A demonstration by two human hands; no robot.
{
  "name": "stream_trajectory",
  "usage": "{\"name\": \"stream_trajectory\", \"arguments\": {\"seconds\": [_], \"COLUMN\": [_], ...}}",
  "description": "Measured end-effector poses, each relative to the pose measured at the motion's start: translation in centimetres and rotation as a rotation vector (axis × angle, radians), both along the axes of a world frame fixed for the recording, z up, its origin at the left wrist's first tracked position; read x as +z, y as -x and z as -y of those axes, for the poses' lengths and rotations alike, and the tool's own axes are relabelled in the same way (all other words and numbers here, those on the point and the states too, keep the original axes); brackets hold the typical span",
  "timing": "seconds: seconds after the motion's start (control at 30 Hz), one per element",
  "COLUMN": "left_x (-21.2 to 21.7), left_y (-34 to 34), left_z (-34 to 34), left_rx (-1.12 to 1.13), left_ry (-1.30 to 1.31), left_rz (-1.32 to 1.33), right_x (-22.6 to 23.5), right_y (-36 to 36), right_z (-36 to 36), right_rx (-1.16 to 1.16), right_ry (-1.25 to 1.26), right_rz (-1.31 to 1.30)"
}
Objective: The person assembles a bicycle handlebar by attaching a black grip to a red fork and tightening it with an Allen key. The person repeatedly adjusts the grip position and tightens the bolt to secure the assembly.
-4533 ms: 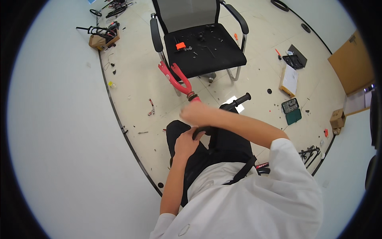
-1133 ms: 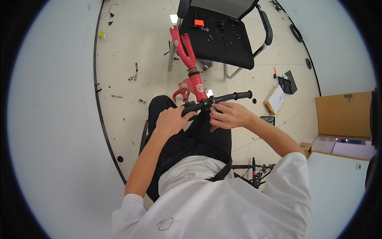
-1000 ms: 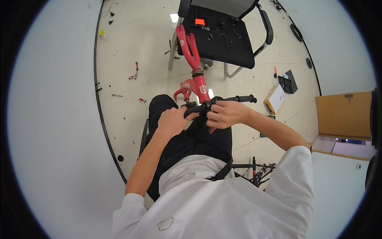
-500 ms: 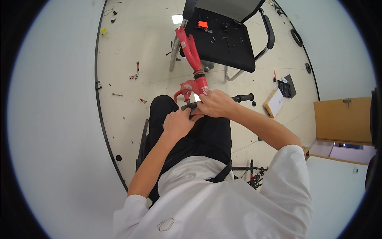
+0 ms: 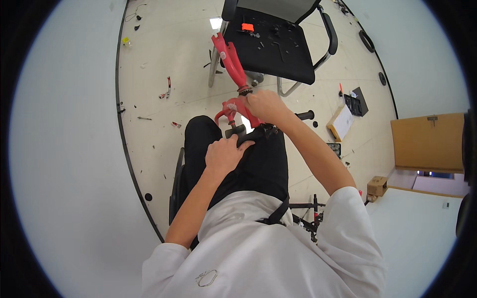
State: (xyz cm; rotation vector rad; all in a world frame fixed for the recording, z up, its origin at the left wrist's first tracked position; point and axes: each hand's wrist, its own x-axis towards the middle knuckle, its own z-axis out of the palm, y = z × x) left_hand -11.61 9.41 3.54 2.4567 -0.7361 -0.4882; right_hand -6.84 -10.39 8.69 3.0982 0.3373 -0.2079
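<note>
A red bike frame (image 5: 232,106) with a red fork (image 5: 230,62) leans up from my lap, its fork ends pointing away toward the chair. My right hand (image 5: 266,106) is closed around the red tube just below the fork's crown. Lower down, my left hand (image 5: 223,155) grips a black bar (image 5: 256,135), thumb along its near side. Against the left fingertips sits a dark blocky piece (image 5: 235,131); its kind is unclear. Beyond my right forearm a black handlebar grip (image 5: 305,115) sticks out to the right.
Ahead stands a black chair (image 5: 271,49) with an orange item (image 5: 247,27) and small metal parts on its seat. To the right lie a white-topped box (image 5: 341,122) and a black tool case (image 5: 353,105). Another bike frame (image 5: 315,213) is beside my right hip. Loose parts dot the floor.
My right hand has shifted up and away along the red tube, from beside my left hand to near the fork crown. The black bar's middle is now uncovered; my left hand keeps its hold.
</note>
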Motion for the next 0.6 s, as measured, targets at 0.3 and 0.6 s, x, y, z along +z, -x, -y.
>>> {"name": "stream_trajectory", "arguments": {"seconds": [0.3,0.6], "left_x": [0.5,0.0], "left_y": [0.9,0.7], "left_z": [-0.1,-0.1], "left_rx": [0.001,-0.068], "left_ry": [-0.018,-0.054], "left_rz": [-0.021,-0.121], "right_x": [-3.2,-1.9], "right_y": [1.2,1.0], "right_z": [1.7,2.0], "right_rx": [-0.405,-0.986], "right_ry": [-0.441,-1.558], "right_rz": [0.234,-0.392]}}
